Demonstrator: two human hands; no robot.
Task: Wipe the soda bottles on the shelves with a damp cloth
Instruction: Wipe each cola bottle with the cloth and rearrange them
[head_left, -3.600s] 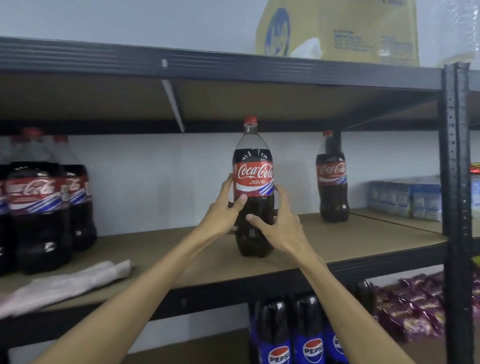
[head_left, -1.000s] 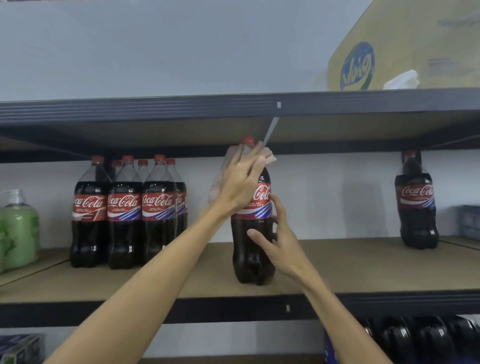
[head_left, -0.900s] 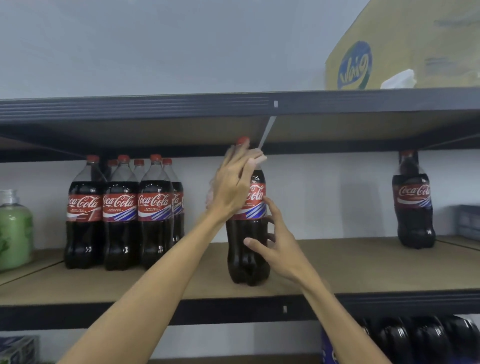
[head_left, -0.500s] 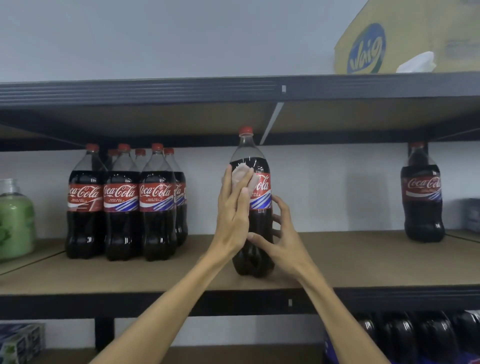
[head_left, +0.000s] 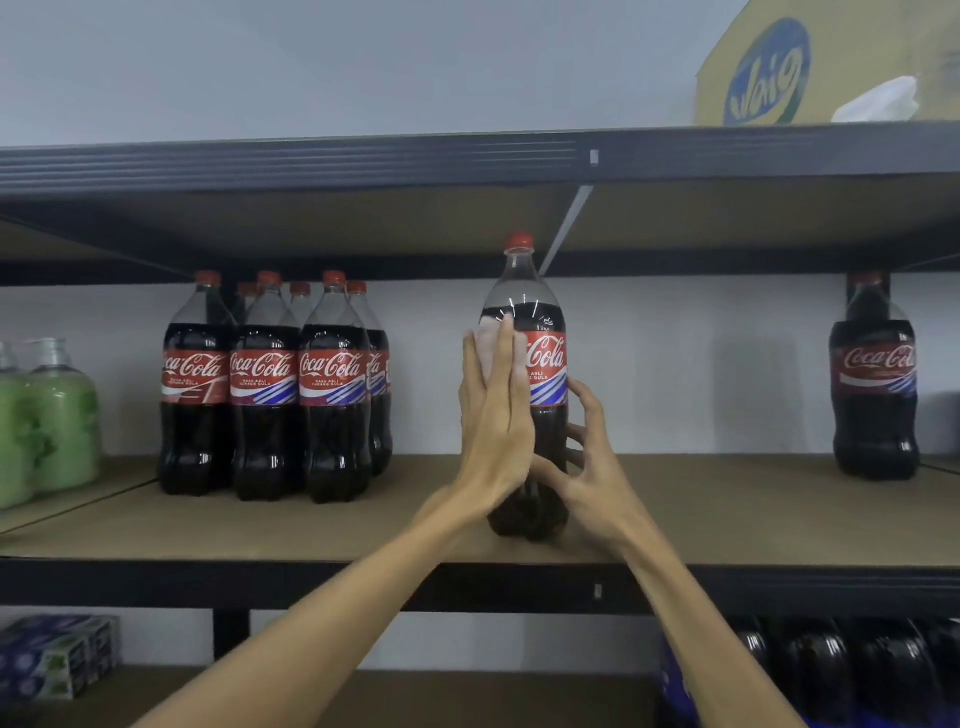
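Shelf (head_left: 727, 509) has bare board either side of the centre bottle. Yellow box (head_left: 769, 67) up top is cut off. Bottle cluster (head_left: 265, 389) stands left; lone bottle (head_left: 875, 395) far right, cap in shadow. Centre bottle (head_left: 540, 322) stands upright near the front edge. Right hand (head_left: 587, 467) curls round its lower body. Left hand (head_left: 496, 431), fingers straight, presses the mostly hidden cloth (head_left: 485, 338) against the label.

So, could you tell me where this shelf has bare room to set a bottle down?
Bare board lies between the bottle cluster and the held bottle, and a wider stretch from there to the lone bottle. The left end is crowded with soap bottles.
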